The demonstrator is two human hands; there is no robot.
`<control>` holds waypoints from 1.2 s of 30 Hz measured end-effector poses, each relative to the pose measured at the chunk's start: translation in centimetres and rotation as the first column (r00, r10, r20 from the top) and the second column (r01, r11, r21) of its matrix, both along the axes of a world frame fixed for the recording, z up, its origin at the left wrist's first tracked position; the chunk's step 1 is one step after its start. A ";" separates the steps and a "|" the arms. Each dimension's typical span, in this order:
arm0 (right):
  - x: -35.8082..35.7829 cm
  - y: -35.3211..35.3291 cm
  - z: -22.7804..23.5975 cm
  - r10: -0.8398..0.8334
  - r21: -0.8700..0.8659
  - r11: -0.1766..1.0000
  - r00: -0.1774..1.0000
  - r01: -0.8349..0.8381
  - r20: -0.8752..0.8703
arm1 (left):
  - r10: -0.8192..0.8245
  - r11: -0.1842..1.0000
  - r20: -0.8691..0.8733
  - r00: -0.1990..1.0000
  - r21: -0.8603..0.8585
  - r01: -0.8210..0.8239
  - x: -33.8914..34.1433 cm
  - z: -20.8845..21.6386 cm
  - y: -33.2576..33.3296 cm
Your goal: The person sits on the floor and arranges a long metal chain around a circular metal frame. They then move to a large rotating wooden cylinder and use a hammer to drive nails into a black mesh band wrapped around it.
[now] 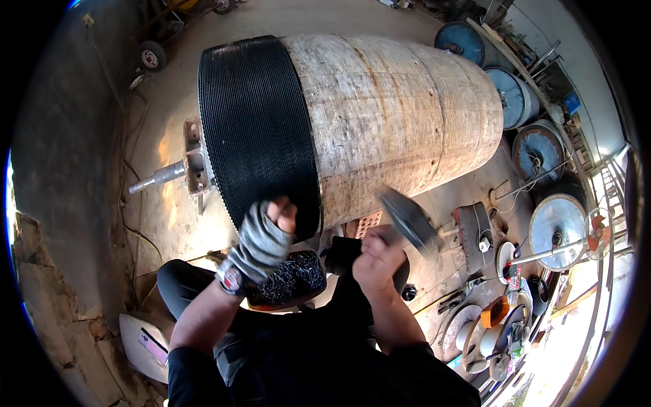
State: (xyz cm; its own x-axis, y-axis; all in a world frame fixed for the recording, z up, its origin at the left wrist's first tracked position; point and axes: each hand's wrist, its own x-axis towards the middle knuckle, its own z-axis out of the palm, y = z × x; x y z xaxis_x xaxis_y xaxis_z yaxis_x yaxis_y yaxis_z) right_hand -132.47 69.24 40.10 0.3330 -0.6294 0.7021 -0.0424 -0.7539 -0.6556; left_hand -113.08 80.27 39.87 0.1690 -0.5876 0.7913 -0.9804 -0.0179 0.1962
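A large wooden drum (400,108) lies on its side in front of me, its left end wrapped in a black ribbed covering (258,129). My left hand (264,237), wrapped in grey cloth to the knuckles, is at the covering's lower edge, with its fingertips drawn together. Whatever they pinch is too small to tell. A hammer (408,220) with a broad dark head is gripped in my right hand (378,258); the head is raised, tilted and smeared by motion. Below my left hand, between my knees, sits a tub of nails (288,278).
A metal shaft (157,178) juts from the drum's left end. Several blue-grey drums (557,227) line the right side, beside a fan (598,234). Spools and an orange container (495,312) stand at lower right. A wheel (151,55) is at far left.
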 end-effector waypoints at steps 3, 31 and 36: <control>1.0 -0.4 -2.3 -0.056 0.139 0.980 0.862 0.145 -0.504 | 0.078 0.996 0.084 0.993 -0.053 -0.073 4.1 1.8 -1.4; 0.9 -0.1 -1.0 -0.119 -0.015 0.993 0.955 0.120 -0.270 | 0.306 0.947 0.189 0.933 -0.164 -0.278 6.0 5.1 -4.1; 1.1 -0.6 -0.6 -0.067 0.048 0.995 0.932 0.089 -0.356 | 0.342 0.938 0.219 0.914 -0.140 -0.318 7.4 3.7 -4.7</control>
